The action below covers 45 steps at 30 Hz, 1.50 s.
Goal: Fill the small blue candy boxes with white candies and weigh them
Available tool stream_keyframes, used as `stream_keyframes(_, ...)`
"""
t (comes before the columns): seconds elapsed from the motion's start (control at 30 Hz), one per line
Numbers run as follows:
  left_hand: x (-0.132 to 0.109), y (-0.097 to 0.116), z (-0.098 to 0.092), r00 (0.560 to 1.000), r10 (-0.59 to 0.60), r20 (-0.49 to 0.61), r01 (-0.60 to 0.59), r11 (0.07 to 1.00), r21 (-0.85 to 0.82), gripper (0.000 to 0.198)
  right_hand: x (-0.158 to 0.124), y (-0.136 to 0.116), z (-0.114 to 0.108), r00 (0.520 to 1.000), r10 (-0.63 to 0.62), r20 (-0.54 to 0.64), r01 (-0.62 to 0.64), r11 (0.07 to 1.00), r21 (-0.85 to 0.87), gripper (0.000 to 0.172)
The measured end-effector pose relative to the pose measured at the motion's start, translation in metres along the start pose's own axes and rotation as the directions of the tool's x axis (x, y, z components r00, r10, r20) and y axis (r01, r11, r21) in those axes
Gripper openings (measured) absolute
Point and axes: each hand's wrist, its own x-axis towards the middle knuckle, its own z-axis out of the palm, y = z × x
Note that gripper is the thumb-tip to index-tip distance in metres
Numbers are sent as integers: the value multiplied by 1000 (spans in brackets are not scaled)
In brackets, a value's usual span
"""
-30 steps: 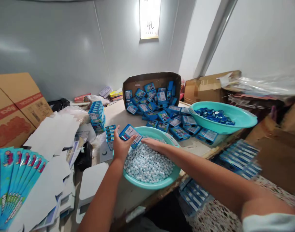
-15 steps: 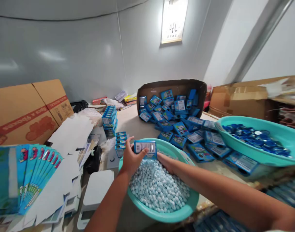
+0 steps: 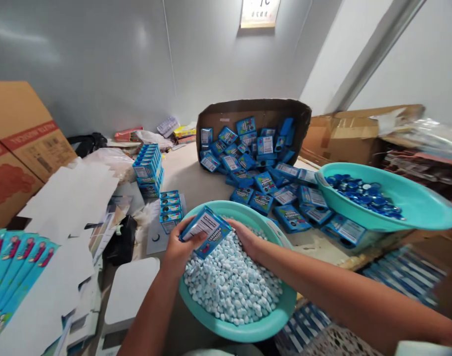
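My left hand (image 3: 180, 249) is closed round a small blue candy box (image 3: 214, 239), its thumb across the printed face. The box is tilted above a turquoise basin (image 3: 211, 324) filled with small pale blue and white candies (image 3: 235, 282). My right hand (image 3: 247, 239) is in the basin at the box's right end, over the candies; its fingers are hidden behind the box and among the candies. Just left of the basin's rim stands a short row of blue boxes (image 3: 170, 210).
A tipped carton (image 3: 253, 106) spills many blue boxes (image 3: 265, 183) across the table. At right, another turquoise basin (image 3: 415, 198) holds shiny blue lids. A stack of boxes (image 3: 148, 168), a white scale (image 3: 131, 289) and flat white card sheets (image 3: 68, 207) lie at left.
The candy box in my left hand has turned from nearly level to a slant, its left end lower. My right hand stays by its right end. The whole view has shifted.
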Motion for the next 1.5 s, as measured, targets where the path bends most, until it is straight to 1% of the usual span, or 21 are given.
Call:
stream_keyframes(0.03,-1,0,-1,1000,2,-18,-2,1000,22,68,1,1,0,998,57,26,-58,997,41,51)
stream_keyframes(0.1,-4,-1,-1,995,57,-86,-47,992,120,63,2,1,0,986,160,54,-166,977,133,50)
stream_keyframes(0.17,-8,1,-2,983,117,-138,-84,971,225,58,1,0,0,977,211,44,-215,956,201,49)
stream_keyframes(0.23,-12,2,-2,979,149,-137,-101,947,305,52,-1,-3,0,971,237,29,-237,941,242,48)
stream_keyframes(0.3,-14,3,-3,982,163,-96,-119,926,359,47,-4,-5,1,969,245,16,-240,928,285,47)
stream_keyframes(0.47,-15,1,-3,974,225,-9,-202,892,404,45,-13,-14,1,985,157,-65,-120,912,392,36)
stream_keyframes(0.53,-15,2,-2,967,250,36,-241,867,436,40,-14,-20,-1,988,127,-88,-80,908,411,31)
stream_keyframes(0.63,-14,7,0,966,253,57,-248,841,480,35,-13,-30,-5,986,99,-137,-25,887,461,22)
stream_keyframes(0.7,-14,10,2,971,230,56,-228,846,482,35,-11,-37,-8,983,94,-158,5,843,539,18)
stream_keyframes(0.83,-14,13,5,977,189,103,-215,845,490,36,-12,-55,-4,984,82,-157,55,702,710,10)
stream_keyframes(1.0,-15,13,4,971,196,140,-240,829,504,37,-19,-82,19,980,60,-188,118,585,803,19)
stream_keyframes(1.13,-15,11,2,958,216,189,-283,817,503,34,-25,-97,37,977,-41,-210,200,524,828,15)
stream_keyframes(1.23,-15,9,0,943,231,239,-321,821,472,35,-28,-98,46,970,-142,-198,243,523,817,11)
stream_keyframes(1.3,-15,8,-1,936,234,264,-333,833,441,35,-29,-96,51,963,-204,-178,263,550,793,11)
stream_keyframes(1.4,-14,7,-3,935,228,273,-329,846,419,35,-31,-92,57,946,-291,-146,301,612,731,15)
stream_keyframes(1.5,-13,5,-3,938,219,270,-320,847,424,38,-33,-88,61,935,-324,-146,329,636,698,20)
